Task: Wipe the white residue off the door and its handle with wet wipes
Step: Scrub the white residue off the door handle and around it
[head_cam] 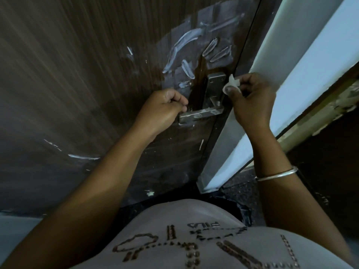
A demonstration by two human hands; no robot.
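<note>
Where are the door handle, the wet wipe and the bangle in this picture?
door handle (202, 113): head view, on the middle of the metal lever.
wet wipe (232, 81): head view, on its white upturned tip.
bangle (275, 174): head view, on the band's middle.

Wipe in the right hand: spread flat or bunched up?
Bunched. The wipe is a small wad pinched by the right hand beside the handle plate.

The dark speckled floor runs beneath the dark brown wood-grain door. The foot of the pale white door frame stands on it.
</note>
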